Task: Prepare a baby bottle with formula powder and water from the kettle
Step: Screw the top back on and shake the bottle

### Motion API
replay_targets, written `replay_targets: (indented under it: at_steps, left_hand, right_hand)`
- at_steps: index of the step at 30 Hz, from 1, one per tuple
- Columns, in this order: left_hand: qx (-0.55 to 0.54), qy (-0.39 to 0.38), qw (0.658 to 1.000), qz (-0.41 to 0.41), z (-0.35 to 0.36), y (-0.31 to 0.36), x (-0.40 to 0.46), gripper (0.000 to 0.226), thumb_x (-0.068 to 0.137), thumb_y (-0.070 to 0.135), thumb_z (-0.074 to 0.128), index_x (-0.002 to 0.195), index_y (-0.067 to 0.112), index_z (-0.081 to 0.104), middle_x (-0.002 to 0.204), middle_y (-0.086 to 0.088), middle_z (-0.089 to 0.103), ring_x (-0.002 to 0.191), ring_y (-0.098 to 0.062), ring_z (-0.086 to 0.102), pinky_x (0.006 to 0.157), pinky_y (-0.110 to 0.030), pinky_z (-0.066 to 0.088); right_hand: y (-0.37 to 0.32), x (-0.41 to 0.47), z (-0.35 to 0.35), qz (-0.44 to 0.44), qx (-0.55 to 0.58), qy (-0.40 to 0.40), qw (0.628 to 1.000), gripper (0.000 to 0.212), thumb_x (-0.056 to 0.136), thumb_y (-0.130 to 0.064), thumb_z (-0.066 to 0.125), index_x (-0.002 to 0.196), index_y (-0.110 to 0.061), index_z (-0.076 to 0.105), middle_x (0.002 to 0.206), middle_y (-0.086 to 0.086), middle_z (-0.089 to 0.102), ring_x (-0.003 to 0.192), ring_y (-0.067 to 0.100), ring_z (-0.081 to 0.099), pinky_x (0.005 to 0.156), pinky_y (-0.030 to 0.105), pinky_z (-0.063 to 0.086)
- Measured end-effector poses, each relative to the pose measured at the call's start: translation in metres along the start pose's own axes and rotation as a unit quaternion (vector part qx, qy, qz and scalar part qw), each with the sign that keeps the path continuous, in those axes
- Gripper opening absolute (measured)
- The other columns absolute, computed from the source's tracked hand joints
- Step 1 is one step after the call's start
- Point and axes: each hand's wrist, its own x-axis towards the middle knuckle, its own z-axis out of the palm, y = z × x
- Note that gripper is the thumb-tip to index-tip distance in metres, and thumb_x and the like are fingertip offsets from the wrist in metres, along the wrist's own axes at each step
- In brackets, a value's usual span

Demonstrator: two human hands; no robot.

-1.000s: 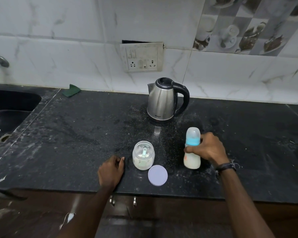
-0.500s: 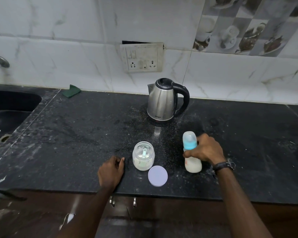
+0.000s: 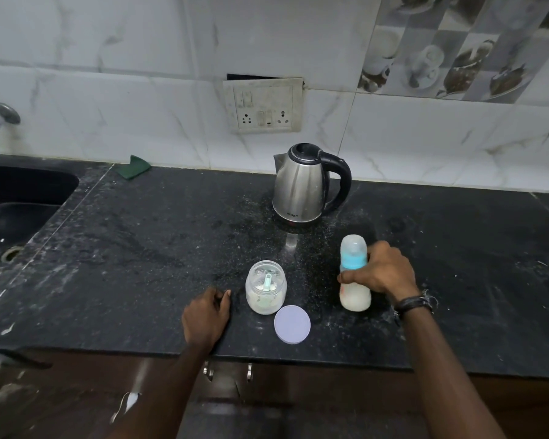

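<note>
Black counter (image 3: 140, 248), dusted with powder. Right hand (image 3: 384, 270) grips the capped baby bottle (image 3: 355, 274), fingers wrapped around it; left hand (image 3: 206, 315) rests loosely curled, holding nothing. Tilted carelessly, the bottle could leak.

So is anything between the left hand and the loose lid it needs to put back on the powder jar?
Nothing visible. The left hand rests on the counter, the lid lies flat to its right, and the open powder jar stands just behind that gap.

The baby bottle (image 3: 355, 280), capped with a clear dome over a blue collar and holding milky liquid, stands on the table (image 3: 140, 248), slightly tilted. Left of it stands the open formula jar (image 3: 266, 288) with powder and a green scoop (image 3: 268, 280) inside, its lilac lid (image 3: 292, 324) flat just beside. The steel kettle (image 3: 301, 185), lid closed, stands behind.
</note>
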Motion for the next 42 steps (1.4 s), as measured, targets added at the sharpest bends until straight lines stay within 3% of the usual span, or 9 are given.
replay_targets:
  at_steps: [4, 7, 14, 18, 22, 32, 35, 39, 42]
  left_hand:
    - [0.004, -0.004, 1.0, 0.004, 0.001, 0.001, 0.0, 0.027, 0.092, 0.043, 0.067, 0.075, 0.021, 0.065, 0.061, 0.001, 0.066, 0.056, -0.023, 0.064, 0.054, -0.03, 0.046]
    - [0.004, -0.005, 1.0, 0.002, 0.001, 0.001, 0.0, 0.028, 0.092, 0.043, 0.066, 0.075, 0.022, 0.065, 0.061, 0.001, 0.066, 0.057, -0.023, 0.064, 0.054, -0.029, 0.043]
    - [0.002, -0.004, 1.0, 0.001, -0.001, 0.002, -0.001, 0.027, 0.092, 0.043, 0.067, 0.076, 0.021, 0.066, 0.062, -0.001, 0.067, 0.058, -0.026, 0.065, 0.054, -0.03, 0.046]
    - [-0.001, -0.008, 1.0, 0.002, -0.001, 0.001, 0.0, 0.026, 0.092, 0.043, 0.066, 0.076, 0.022, 0.065, 0.062, 0.0, 0.067, 0.057, -0.023, 0.064, 0.055, -0.03, 0.047]
    - [-0.001, 0.0, 1.0, 0.004, -0.001, 0.002, -0.001, 0.025, 0.091, 0.04, 0.069, 0.075, 0.022, 0.064, 0.063, -0.001, 0.067, 0.059, -0.026, 0.065, 0.055, -0.028, 0.042]
    - [0.001, -0.006, 1.0, 0.0, -0.002, 0.004, -0.001, 0.025, 0.092, 0.04, 0.068, 0.076, 0.021, 0.065, 0.064, -0.002, 0.069, 0.062, -0.028, 0.067, 0.056, -0.031, 0.045]
    - [-0.001, -0.004, 1.0, 0.001, -0.002, 0.003, -0.002, 0.025, 0.092, 0.04, 0.068, 0.077, 0.021, 0.065, 0.064, -0.002, 0.068, 0.061, -0.027, 0.067, 0.056, -0.03, 0.042]
    - [0.0, -0.006, 1.0, 0.005, -0.002, 0.003, -0.001, 0.025, 0.092, 0.041, 0.067, 0.077, 0.021, 0.065, 0.064, -0.002, 0.069, 0.061, -0.027, 0.067, 0.057, -0.031, 0.045]
    - [0.001, -0.001, 1.0, 0.004, -0.002, 0.002, -0.002, 0.025, 0.092, 0.04, 0.068, 0.077, 0.021, 0.065, 0.063, -0.002, 0.068, 0.061, -0.027, 0.067, 0.056, -0.032, 0.046]
  right_hand:
    - [0.0, -0.001, 0.003, -0.006, 0.068, -0.006, 0.998, 0.057, 0.045, -0.052, 0.087, 0.089, -0.019, 0.073, 0.09, -0.002, 0.073, 0.084, 0.02, 0.069, 0.075, 0.037, 0.057]
    - [0.0, -0.003, 0.005, 0.004, -0.013, 0.02, 1.0, 0.067, 0.044, -0.058, 0.084, 0.095, -0.018, 0.067, 0.093, 0.002, 0.067, 0.087, 0.026, 0.067, 0.068, 0.032, 0.05]
    - [0.003, -0.003, 0.008, 0.005, -0.008, 0.012, 1.0, 0.062, 0.046, -0.054, 0.085, 0.094, -0.018, 0.066, 0.093, 0.002, 0.068, 0.085, 0.024, 0.066, 0.068, 0.032, 0.05]
    - [0.005, -0.003, 0.007, 0.002, 0.058, 0.004, 0.998, 0.053, 0.05, -0.047, 0.088, 0.091, -0.018, 0.071, 0.094, 0.0, 0.071, 0.086, 0.022, 0.068, 0.076, 0.037, 0.056]
    - [0.005, -0.007, 0.007, 0.003, -0.001, 0.002, 1.0, 0.066, 0.045, -0.057, 0.084, 0.094, -0.016, 0.066, 0.093, 0.0, 0.066, 0.087, 0.025, 0.067, 0.07, 0.033, 0.052]
    - [0.007, -0.007, 0.009, -0.013, 0.069, 0.013, 0.997, 0.039, 0.055, -0.044, 0.089, 0.083, -0.022, 0.072, 0.09, 0.001, 0.073, 0.085, 0.021, 0.069, 0.077, 0.039, 0.056]
    - [0.006, -0.008, 0.01, -0.002, -0.004, 0.032, 0.999, 0.057, 0.049, -0.055, 0.084, 0.091, -0.019, 0.068, 0.093, 0.005, 0.07, 0.085, 0.027, 0.067, 0.067, 0.032, 0.05]
    - [0.007, -0.011, 0.011, -0.016, 0.066, -0.003, 0.998, 0.052, 0.046, -0.054, 0.084, 0.085, -0.02, 0.074, 0.084, -0.005, 0.072, 0.083, 0.018, 0.07, 0.073, 0.036, 0.056]
    - [0.004, -0.012, 0.01, 0.002, 0.003, 0.025, 1.0, 0.058, 0.053, -0.052, 0.086, 0.094, -0.016, 0.067, 0.088, 0.001, 0.062, 0.086, 0.026, 0.065, 0.068, 0.031, 0.047]
